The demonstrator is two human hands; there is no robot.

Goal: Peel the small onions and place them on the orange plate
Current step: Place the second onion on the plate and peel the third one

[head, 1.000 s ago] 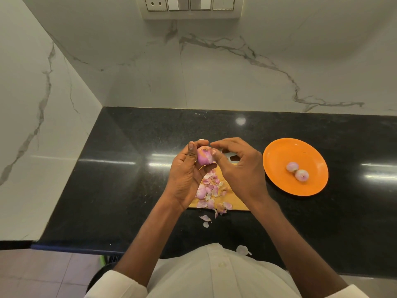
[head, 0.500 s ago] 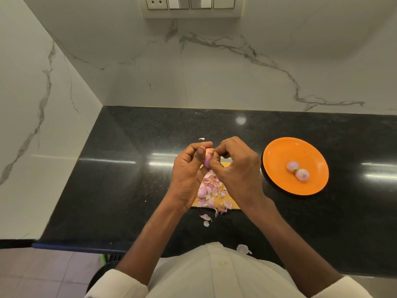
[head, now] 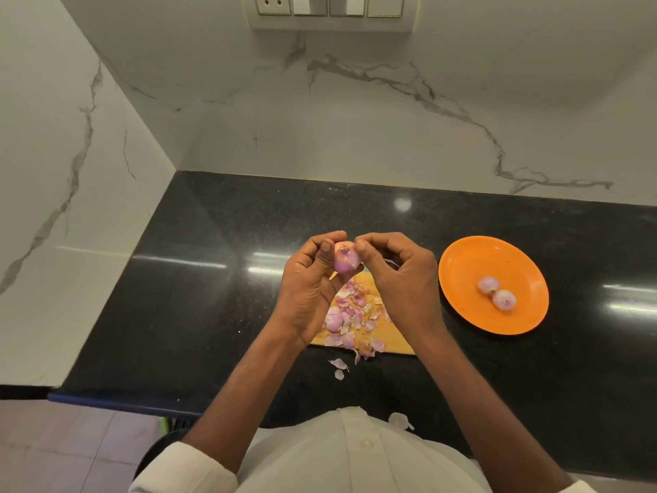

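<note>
My left hand (head: 310, 279) grips a small pink onion (head: 344, 261) between thumb and fingers, held above the wooden cutting board (head: 391, 336). My right hand (head: 398, 275) has its fingers curled, and its thumb and forefinger pinch at the onion's top. To the right on the counter lies the orange plate (head: 462, 265) with two peeled onions (head: 497, 294) side by side in it. A heap of pink onion skins (head: 350, 320) covers the board beneath my hands.
The black counter (head: 213, 297) meets white marble walls at the back and left. A few loose skin flakes (head: 338, 366) lie just off the board's front edge. One flake (head: 400, 419) rests by my shirt. The counter's front edge is close to my body.
My hands parted slightly, so the onion shows again between them. The right thumb and forefinger shifted to the onion's top. The plate and its two onions did not move.
</note>
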